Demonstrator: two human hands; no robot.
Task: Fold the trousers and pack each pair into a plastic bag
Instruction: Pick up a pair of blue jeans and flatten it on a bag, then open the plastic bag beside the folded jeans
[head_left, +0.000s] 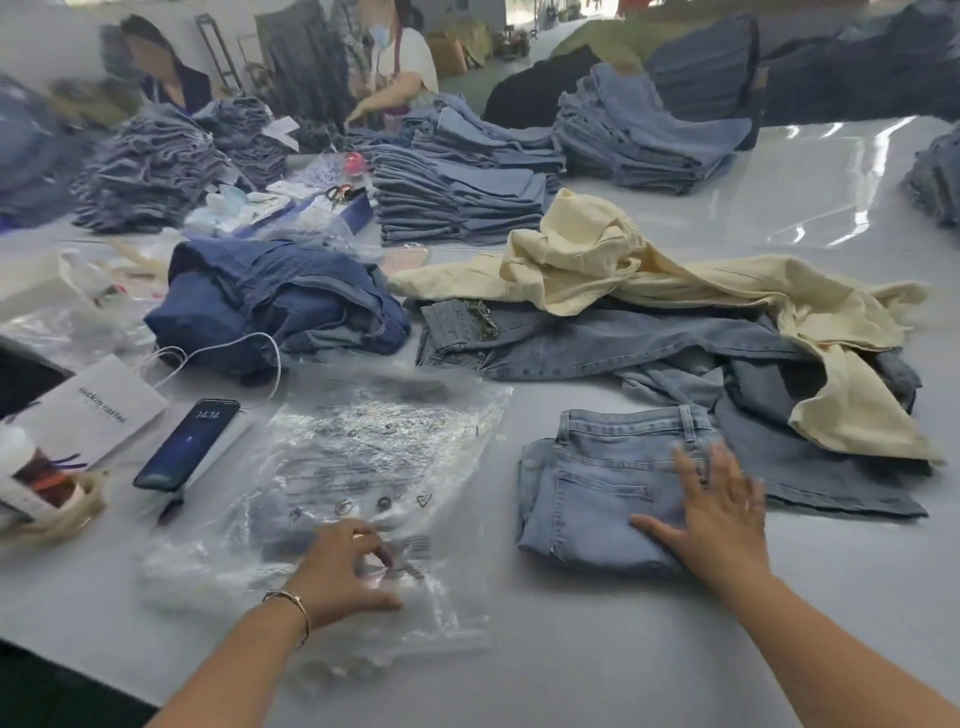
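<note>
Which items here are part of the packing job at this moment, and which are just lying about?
In use: folded jeans under the right hand; plastic bag pinched by the left hand.

Lying about: phone, white paper bag, cream trousers, dark blue heap.

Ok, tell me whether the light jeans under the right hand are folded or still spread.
Folded. The light jeans form a compact rectangle, waistband on top, layered edges on the left, with the right hand flat on them.

Folded jeans (602, 483) are pale washed blue; the plastic bag (374, 467) is clear with dark print; cream trousers (649, 280) drape over faded denim; navy bundle (275, 301); the surface (571, 649) is pale grey.
</note>
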